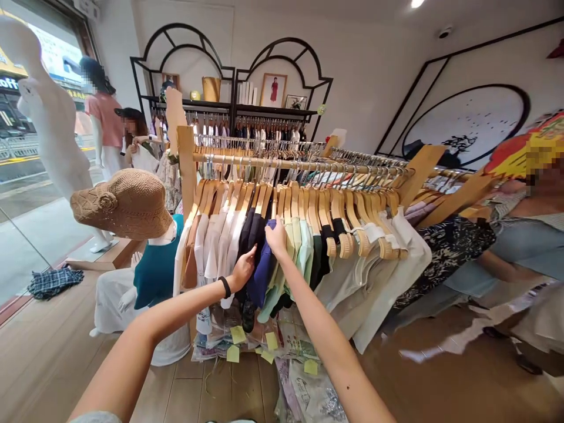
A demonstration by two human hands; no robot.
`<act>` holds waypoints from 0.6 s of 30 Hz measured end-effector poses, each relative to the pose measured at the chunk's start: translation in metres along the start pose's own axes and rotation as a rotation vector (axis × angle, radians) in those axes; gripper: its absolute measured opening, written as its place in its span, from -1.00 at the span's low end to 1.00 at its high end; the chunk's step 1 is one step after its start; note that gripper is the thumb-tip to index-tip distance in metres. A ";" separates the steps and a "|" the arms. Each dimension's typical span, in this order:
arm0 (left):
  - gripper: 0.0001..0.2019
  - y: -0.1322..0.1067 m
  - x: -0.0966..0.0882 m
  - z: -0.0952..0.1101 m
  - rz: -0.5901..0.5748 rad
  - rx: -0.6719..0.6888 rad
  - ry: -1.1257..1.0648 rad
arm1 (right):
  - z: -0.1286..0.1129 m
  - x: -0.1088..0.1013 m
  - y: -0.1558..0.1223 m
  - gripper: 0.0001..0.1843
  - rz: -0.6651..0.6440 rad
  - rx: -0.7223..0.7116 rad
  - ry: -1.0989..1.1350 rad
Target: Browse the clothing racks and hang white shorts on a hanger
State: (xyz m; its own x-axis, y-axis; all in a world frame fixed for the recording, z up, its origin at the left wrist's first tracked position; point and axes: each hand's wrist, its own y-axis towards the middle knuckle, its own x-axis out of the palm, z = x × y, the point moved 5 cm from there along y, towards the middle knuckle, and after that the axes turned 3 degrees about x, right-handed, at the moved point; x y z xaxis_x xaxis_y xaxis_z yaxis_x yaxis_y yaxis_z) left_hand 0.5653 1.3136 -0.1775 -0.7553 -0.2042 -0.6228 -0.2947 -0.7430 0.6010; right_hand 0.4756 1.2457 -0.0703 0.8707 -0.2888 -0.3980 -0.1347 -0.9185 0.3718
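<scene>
our left hand [244, 269], a black band at its wrist, has its fingers spread against a dark navy shirt [263, 273], and our right hand [277, 237] sits at the shirt's shoulder, fingers lightly curled; we cannot tell whether either grips it. the shirt hangs among pale garments on curved light-wood hangers [308, 207], packed side by side along a wooden-framed clothes rack [187, 164], probably to keep each within easy reach.

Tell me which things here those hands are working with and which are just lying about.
Being handled: left hand on a black top; right hand on a navy top, beside wooden hangers.

Just lying about: plaid cloth; yellow sticky notes; straw hat.
</scene>
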 end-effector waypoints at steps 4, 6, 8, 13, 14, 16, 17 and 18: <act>-0.70 0.009 -0.011 0.007 -0.151 0.182 0.145 | -0.004 0.004 -0.004 -0.31 -0.030 -0.014 0.018; -0.77 0.011 -0.022 0.017 -0.279 0.366 0.281 | -0.002 0.002 -0.006 -0.34 -0.100 -0.043 0.008; -0.76 0.014 -0.038 0.032 -0.319 0.527 0.440 | 0.001 -0.006 -0.008 -0.37 -0.160 -0.125 -0.023; -0.73 0.034 -0.062 0.082 -0.082 0.570 0.632 | 0.009 -0.046 -0.012 -0.49 -0.038 -0.491 -0.191; -0.71 0.038 -0.054 0.089 -0.094 0.553 0.613 | 0.011 -0.052 -0.013 -0.49 -0.008 -0.520 -0.262; -0.60 0.045 -0.030 0.092 -0.152 0.467 0.523 | 0.014 -0.059 -0.015 -0.51 0.029 -0.519 -0.428; -0.54 0.048 -0.016 0.089 -0.171 0.390 0.454 | 0.016 -0.062 -0.016 -0.50 0.042 -0.506 -0.504; -0.48 0.049 -0.003 0.083 -0.171 0.294 0.373 | 0.017 -0.064 -0.017 -0.49 0.059 -0.491 -0.567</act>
State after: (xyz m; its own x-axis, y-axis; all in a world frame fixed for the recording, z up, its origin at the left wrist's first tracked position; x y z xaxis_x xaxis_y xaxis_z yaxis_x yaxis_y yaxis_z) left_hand 0.5042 1.3305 -0.1043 -0.4373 -0.3489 -0.8289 -0.5890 -0.5853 0.5572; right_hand 0.4143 1.2748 -0.0652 0.4737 -0.5506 -0.6874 0.1680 -0.7096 0.6842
